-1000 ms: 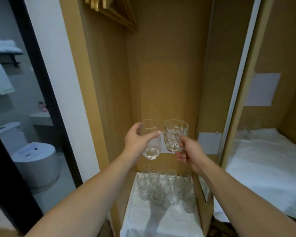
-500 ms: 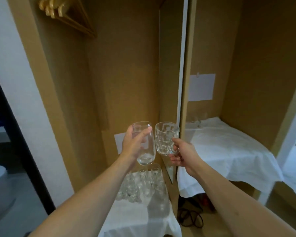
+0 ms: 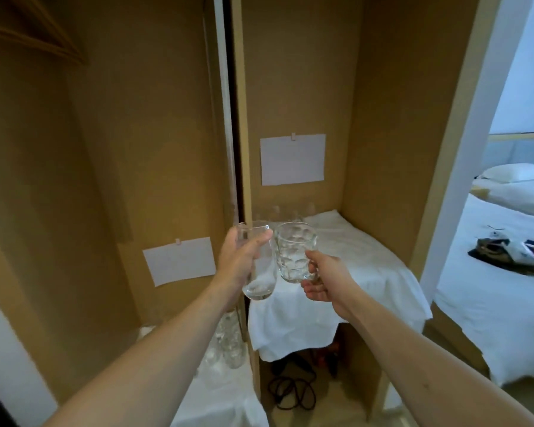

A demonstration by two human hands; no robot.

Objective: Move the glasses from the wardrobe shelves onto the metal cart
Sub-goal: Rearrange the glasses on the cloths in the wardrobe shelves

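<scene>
My left hand [image 3: 239, 257] grips a smooth clear tumbler [image 3: 259, 280] around its upper part, held upright in the air. Right beside it, my right hand [image 3: 324, 278] holds a dimpled glass mug [image 3: 293, 251] by its handle. Both glasses hang in front of the wardrobe's dividing panel [image 3: 241, 118]. Several more glasses [image 3: 228, 343] stand on the lower left shelf [image 3: 216, 396], which is covered with white cloth, partly hidden by my left arm. A few faint glasses [image 3: 287, 212] stand at the back of the right shelf [image 3: 367, 272]. No metal cart is in view.
White paper sheets [image 3: 292, 158] are clipped to the wardrobe's back walls. Wooden hangers [image 3: 34, 35] hang at top left. Black cables [image 3: 290, 389] lie on the floor under the right shelf. A bed [image 3: 506, 272] with dark items on it lies beyond the doorway at right.
The view has swung to the right, from the left compartment toward the right one and the bedroom. Both hands keep their glasses and have travelled right with the view.
</scene>
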